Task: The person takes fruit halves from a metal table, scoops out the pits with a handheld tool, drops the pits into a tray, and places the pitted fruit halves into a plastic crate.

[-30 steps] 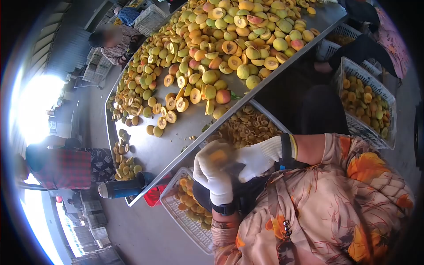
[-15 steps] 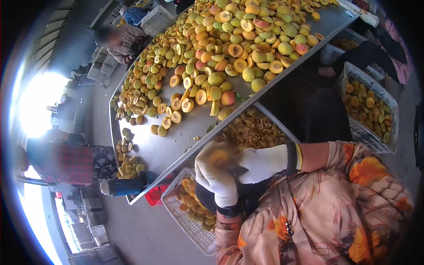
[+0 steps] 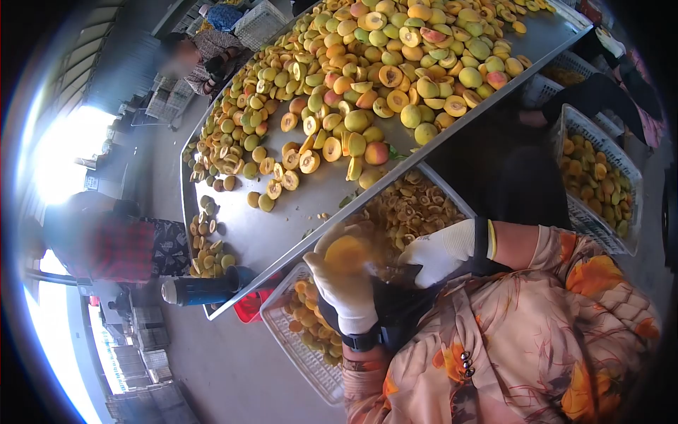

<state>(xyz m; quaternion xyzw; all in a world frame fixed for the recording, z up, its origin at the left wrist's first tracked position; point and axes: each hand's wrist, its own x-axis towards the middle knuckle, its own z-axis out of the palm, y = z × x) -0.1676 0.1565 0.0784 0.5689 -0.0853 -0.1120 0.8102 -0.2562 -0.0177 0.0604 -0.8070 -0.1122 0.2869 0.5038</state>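
My left hand (image 3: 349, 293), in a white glove with a black band at the wrist, is closed around a yellow-orange peach half (image 3: 346, 254). My right hand (image 3: 441, 253), gloved too, is just right of it with curled fingers. Between the two hands something is smeared by motion, and I cannot make out what the right fingers hold. Just beyond my hands, below the table edge, small brownish fruit pieces (image 3: 417, 205) fill a container. Left of my left hand stands a white crate (image 3: 282, 339) of peach halves.
A metal table (image 3: 282, 226) carries a large heap of cut and whole peaches (image 3: 339, 85). A blue flask (image 3: 201, 290) lies by its corner, near a red container (image 3: 248, 305). Another fruit crate (image 3: 590, 226) stands at right. Other people (image 3: 116, 244) are around the table.
My hands were together and are now apart, the right one having drawn to the right. The peach half in my left hand shows more plainly. The whole view has shifted slightly.
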